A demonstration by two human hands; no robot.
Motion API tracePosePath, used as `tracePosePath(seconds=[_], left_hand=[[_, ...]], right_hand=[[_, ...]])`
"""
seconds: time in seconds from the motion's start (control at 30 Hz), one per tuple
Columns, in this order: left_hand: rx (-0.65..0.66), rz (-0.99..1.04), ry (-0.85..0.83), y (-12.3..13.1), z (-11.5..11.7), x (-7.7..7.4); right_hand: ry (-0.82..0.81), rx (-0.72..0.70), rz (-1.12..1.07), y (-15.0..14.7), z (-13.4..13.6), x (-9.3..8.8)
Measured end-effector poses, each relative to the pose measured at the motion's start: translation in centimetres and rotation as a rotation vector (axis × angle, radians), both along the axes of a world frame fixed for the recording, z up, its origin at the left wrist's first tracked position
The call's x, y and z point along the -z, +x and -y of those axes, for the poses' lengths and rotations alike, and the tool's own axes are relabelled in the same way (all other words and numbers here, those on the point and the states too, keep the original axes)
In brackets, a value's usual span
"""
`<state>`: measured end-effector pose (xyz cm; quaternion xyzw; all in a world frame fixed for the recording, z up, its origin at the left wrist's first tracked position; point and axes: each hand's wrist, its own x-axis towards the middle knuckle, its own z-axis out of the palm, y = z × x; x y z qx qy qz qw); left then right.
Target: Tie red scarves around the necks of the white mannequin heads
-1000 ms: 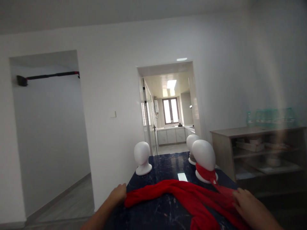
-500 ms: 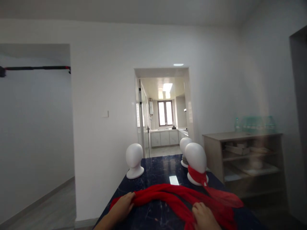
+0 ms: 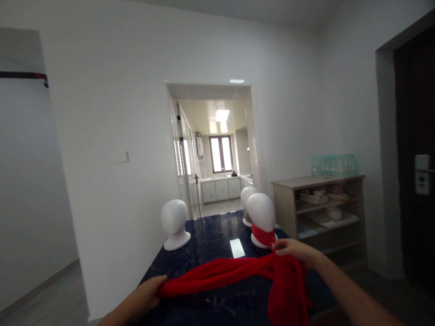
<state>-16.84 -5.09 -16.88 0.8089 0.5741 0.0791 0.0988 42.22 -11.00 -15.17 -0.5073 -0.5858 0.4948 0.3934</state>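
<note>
In the head view, the red scarf (image 3: pixel 217 276) lies lengthwise over the dark table (image 3: pixel 210 242), from the left hand (image 3: pixel 147 290), fingers curled round it, toward two-to-three o'clock, where the right hand (image 3: pixel 294 251) pinches red cloth. Nearer the right hand, around eleven o'clock, stands the wrapped mannequin head (image 3: pixel 261 212).

Looks like home: plain room, white walls (image 3: pixel 112 217), kitchen opening off it. Past far edge of tabletop (image 3: pixel 210 231), doorframe (image 3: pixel 253 131) shows pale base cabinets (image 3: pixel 220 189), faucet (image 3: pixel 223 170), bright window (image 3: pixel 220 154), boxy white wall unit (image 3: pixel 199 146). Right of tabletop, wooden shelf unit (image 3: pixel 283 199), greenish bottles (image 3: pixel 340 165) toward rear right corner of its top. Far right, dark door (image 3: pixel 406 217) with lock plate (image 3: pixel 422 162), like apartment entrance.
</note>
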Motion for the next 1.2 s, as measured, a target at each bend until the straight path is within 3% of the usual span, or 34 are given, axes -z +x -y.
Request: tracePosePath(seconds=[0.1,0.17,0.27,0.43,0.6,0.77,0.97,1.13,1.2], left_hand=[[0.031,-0.027,0.02,0.2,0.7,-0.5],[0.039,-0.064,0.09,0.9,1.2,-0.7],[0.094,-0.047,0.122,2.8,1.9,-0.7],[0.265,0.054,-0.021,6.7,2.7,0.1],[0.223,0.054,0.072,8.9,2.7,1.7],[0.212,0.091,0.119,9.6,2.9,2.6],[0.292,0.178,0.046,10.1,4.4,2.6],[0.218,0.299,0.037,11.7,4.7,2.7],[0.222,0.292,0.042,12.7,4.3,2.9]], right_hand=[[0.154,0.082,0.489,0.2,-0.8,-0.1],[0.232,0.14,0.633,-2.1,-1.0,0.7],[0.369,0.137,0.716,-8.5,-0.4,2.7],[0.555,-0.096,0.622,-20.2,0.4,6.3],[0.581,-0.17,0.693,-26.8,-3.0,7.8],[0.553,-0.273,0.777,-27.7,-6.8,7.5],[0.556,-0.302,0.702,-25.6,-7.7,7.9],[0.609,-0.056,0.731,-23.4,-7.8,6.8],[0.588,-0.028,0.804,-22.9,-7.9,6.2]])
